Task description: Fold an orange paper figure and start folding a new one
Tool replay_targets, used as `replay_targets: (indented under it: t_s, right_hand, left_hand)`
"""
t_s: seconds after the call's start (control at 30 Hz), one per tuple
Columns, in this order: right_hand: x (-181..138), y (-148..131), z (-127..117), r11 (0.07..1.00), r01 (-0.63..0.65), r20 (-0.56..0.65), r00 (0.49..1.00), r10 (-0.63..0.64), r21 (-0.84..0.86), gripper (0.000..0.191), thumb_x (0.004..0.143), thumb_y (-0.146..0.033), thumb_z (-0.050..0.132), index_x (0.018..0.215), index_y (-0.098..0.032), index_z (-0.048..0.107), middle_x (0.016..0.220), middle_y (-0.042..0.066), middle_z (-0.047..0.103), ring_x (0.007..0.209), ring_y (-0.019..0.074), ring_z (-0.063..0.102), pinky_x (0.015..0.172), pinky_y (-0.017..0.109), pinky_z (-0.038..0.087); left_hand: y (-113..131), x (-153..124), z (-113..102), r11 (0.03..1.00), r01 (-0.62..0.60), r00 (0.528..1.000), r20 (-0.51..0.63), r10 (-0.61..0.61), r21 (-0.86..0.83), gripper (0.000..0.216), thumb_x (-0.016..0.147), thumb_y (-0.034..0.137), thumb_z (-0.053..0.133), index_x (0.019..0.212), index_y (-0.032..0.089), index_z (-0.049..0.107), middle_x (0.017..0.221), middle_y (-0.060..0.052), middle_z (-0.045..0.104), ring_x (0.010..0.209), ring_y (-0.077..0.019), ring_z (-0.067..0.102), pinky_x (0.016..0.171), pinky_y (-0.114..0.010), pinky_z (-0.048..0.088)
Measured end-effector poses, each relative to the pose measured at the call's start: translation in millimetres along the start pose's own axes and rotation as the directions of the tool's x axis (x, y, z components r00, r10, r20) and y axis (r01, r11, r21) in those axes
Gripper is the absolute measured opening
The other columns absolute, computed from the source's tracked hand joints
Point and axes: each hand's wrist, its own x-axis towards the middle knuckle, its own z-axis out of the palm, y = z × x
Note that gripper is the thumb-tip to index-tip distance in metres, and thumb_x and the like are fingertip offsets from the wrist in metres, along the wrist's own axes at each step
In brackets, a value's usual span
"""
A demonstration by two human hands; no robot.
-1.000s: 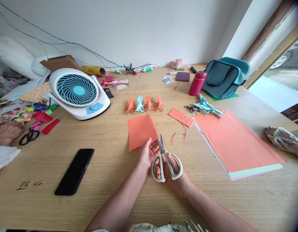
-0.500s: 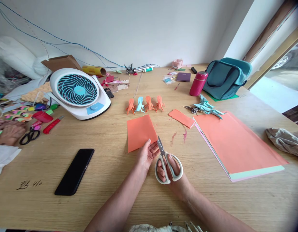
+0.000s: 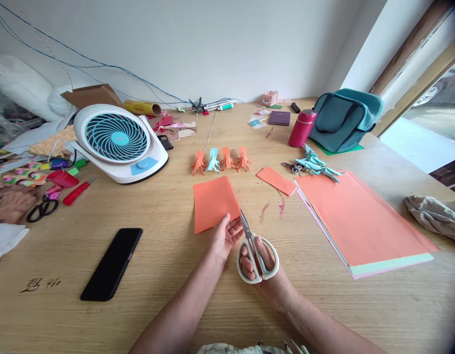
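Between the thumb and fingers of my left hand is the lower right corner of an orange sheet of paper. My right hand has its thumb and fingers through the white handles of a pair of scissors. Their metal blades point up and lie nearly together at the paper's right edge, close to my left fingertips. Whether the blades touch the paper, I cannot tell. Beyond the sheet stands a row of several folded paper figures, orange ones and a light blue one.
Large coloured sheets and a folded orange strip lie to the right, near teal paper figures, a pink bottle and a teal bag. Leftward are a phone, a fan and another person's hands.
The scissors' handles have come slightly closer together and the blades look a little more closed. The view has shifted slightly. My left hand and the orange paper stay nearly where they were.
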Motion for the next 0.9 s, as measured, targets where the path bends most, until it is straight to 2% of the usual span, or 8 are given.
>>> replay_targets:
  t_s: [0.33, 0.5, 0.63, 0.77, 0.9]
  right_hand:
    - [4, 0, 0, 0.999, -0.022, 0.046, 0.999, 0.021, 0.036, 0.05, 0.085, -0.068, 0.061, 0.081, -0.018, 0.064, 0.059, 0.001, 0.057, 0.052, 0.0117, 0.045, 0.052, 0.024, 0.035]
    - [2, -2, 4, 0.999, -0.007, 0.029, 1.0, 0.006, 0.049, 0.052, 0.081, -0.07, 0.064, 0.079, -0.019, 0.064, 0.06, 0.001, 0.054, 0.055, 0.0121, 0.043, 0.053, 0.026, 0.037]
    - [2, -2, 5, 0.998, -0.002, 0.003, 1.0, 0.002, 0.056, 0.053, 0.078, -0.071, 0.067, 0.077, -0.018, 0.066, 0.058, 0.001, 0.051, 0.053, 0.0106, 0.041, 0.051, 0.024, 0.035]
    - [3, 1, 1, 0.998, 0.016, -0.008, 1.0, -0.016, 0.068, 0.053, 0.082, -0.068, 0.065, 0.079, -0.015, 0.067, 0.055, -0.001, 0.05, 0.048, 0.0075, 0.039, 0.048, 0.02, 0.03]
    - [2, 2, 0, 0.996, 0.008, -0.012, 1.0, -0.007, 0.084, 0.053, 0.085, -0.066, 0.063, 0.082, -0.014, 0.067, 0.056, -0.001, 0.052, 0.049, 0.0069, 0.041, 0.049, 0.019, 0.031]
  left_hand:
    - [-6, -7, -2, 1.0, 0.008, 1.0, 0.002, -0.008, 0.012, 0.02, 0.097, 0.019, 0.054, 0.084, 0.011, 0.067, 0.079, -0.008, 0.075, 0.068, -0.0142, 0.072, 0.056, -0.021, 0.056]
    - [-12, -12, -2, 1.0, 0.021, 1.0, -0.009, -0.021, 0.009, 0.022, 0.095, 0.022, 0.057, 0.082, 0.009, 0.068, 0.083, -0.011, 0.076, 0.067, -0.0134, 0.071, 0.057, -0.02, 0.054]
    - [-14, -13, -1, 1.0, 0.01, 1.0, -0.013, -0.01, 0.011, 0.022, 0.096, 0.022, 0.056, 0.082, 0.009, 0.068, 0.084, -0.011, 0.076, 0.069, -0.0138, 0.072, 0.057, -0.02, 0.055]
    - [-15, -12, -1, 1.0, -0.001, 1.0, -0.009, 0.001, 0.01, 0.021, 0.096, 0.021, 0.055, 0.084, 0.01, 0.067, 0.083, -0.01, 0.076, 0.068, -0.0134, 0.071, 0.058, -0.02, 0.055]
    - [-16, -12, -1, 1.0, -0.007, 1.0, -0.007, 0.007, 0.014, 0.017, 0.095, 0.021, 0.057, 0.086, 0.01, 0.067, 0.084, -0.011, 0.076, 0.068, -0.0137, 0.072, 0.059, -0.02, 0.055]
